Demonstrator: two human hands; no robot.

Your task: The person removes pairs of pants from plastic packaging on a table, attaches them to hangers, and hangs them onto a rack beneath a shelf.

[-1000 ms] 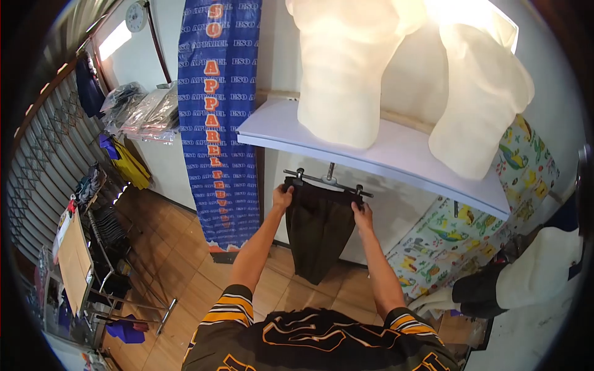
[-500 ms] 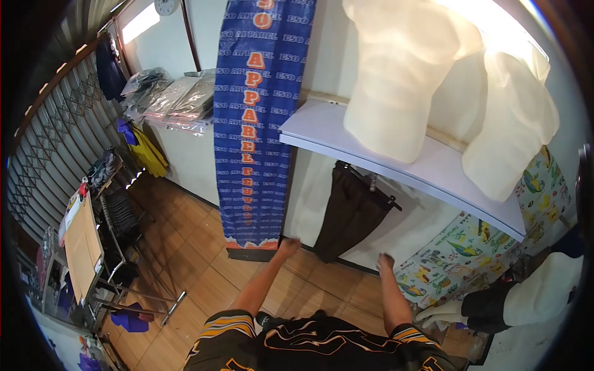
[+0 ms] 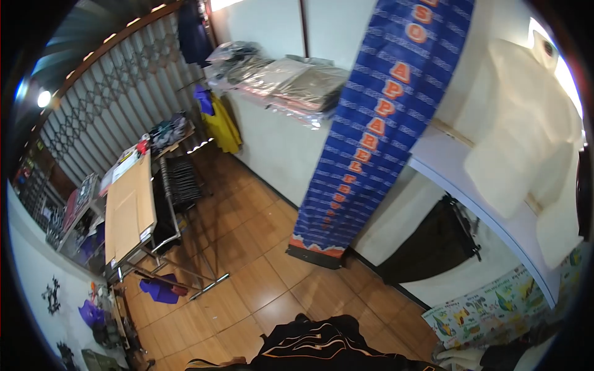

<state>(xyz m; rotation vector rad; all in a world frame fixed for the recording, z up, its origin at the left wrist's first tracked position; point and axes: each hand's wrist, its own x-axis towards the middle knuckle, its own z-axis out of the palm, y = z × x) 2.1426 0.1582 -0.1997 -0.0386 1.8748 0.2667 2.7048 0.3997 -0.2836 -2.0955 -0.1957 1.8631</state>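
1. Dark garment [image 3: 421, 247]: right of frame, hung at a slant below the shelf [image 3: 451, 166]. Judged light, soft and limp; best gripped by the hanger [image 3: 475, 250] or top edge beside the clips.
2. Left hand, right hand: out of frame; opening and any hold cannot be told.
3. Obstruction: shelf overhanging the garment, limiting reach from above; pale mannequin torso [image 3: 516, 130] on it.
4. Blue banner [image 3: 371, 136]: upper centre to centre.
5. Bagged goods [image 3: 303, 83]: upper centre.
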